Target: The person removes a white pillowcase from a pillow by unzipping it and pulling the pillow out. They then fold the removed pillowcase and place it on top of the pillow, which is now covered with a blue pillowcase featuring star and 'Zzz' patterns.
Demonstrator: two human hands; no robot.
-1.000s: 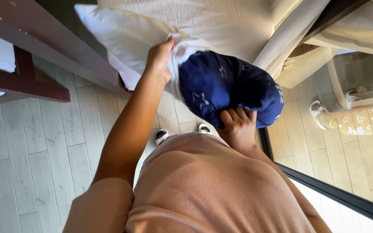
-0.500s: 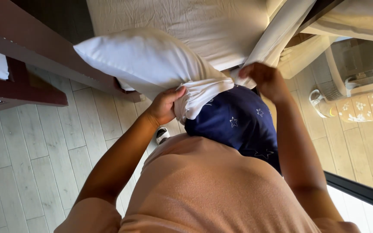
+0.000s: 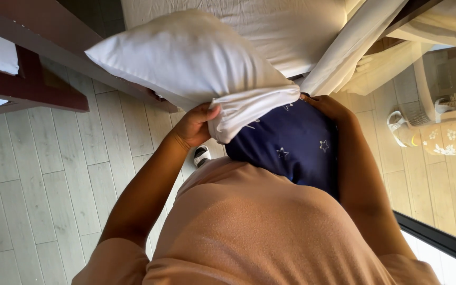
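Observation:
A dark blue pillow with small star prints [image 3: 291, 145] sticks out of a white pillowcase [image 3: 196, 55], pressed against my chest in its tan shirt. My left hand [image 3: 196, 125] grips the open edge of the white pillowcase at its lower left. My right hand [image 3: 327, 105] holds the case's edge on the right side, against the blue pillow; its fingers are partly hidden under the cloth.
A bed with a white sheet [image 3: 291, 26] lies ahead, with a dark wooden frame [image 3: 54, 37] at the left. Pale plank floor [image 3: 54, 174] is below. A white shoe [image 3: 201, 155] shows by my feet. A flower-patterned cushion [image 3: 449, 138] and glass door track are on the right.
The white pillowcase has been drawn further down over the blue pillow. My right hand went from under the blue pillow up to the case's edge; my left hand lowered.

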